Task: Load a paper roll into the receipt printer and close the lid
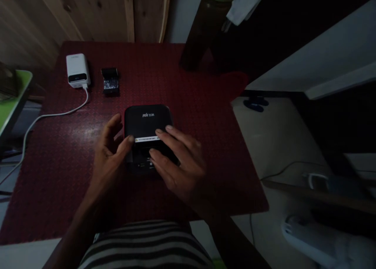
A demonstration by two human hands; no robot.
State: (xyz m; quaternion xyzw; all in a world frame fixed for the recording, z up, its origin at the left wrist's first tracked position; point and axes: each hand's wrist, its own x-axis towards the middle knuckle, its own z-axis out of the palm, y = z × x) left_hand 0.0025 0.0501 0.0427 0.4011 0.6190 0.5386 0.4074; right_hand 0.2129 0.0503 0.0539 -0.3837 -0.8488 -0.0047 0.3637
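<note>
A flat black box-shaped device [147,122] lies on the red table in front of me. It has pale lettering on its upper part, a white label strip across its middle and small markings near its front edge. My left hand [110,151] is at the device's left side, thumb tip at the edge by the strip and fingers apart. My right hand [182,159] rests over the right side, fingers stretched and spread, with fingertips on the strip and the front part. This hand covers the device's lower right corner.
A white power bank [76,69] with a plugged-in white cable [58,114] lies at the table's back left. Beside it is a small black item with a patterned silvery middle [111,82]. A tall dark bottle [199,29] with a green top stands at the back. The red table [217,143] ends at right.
</note>
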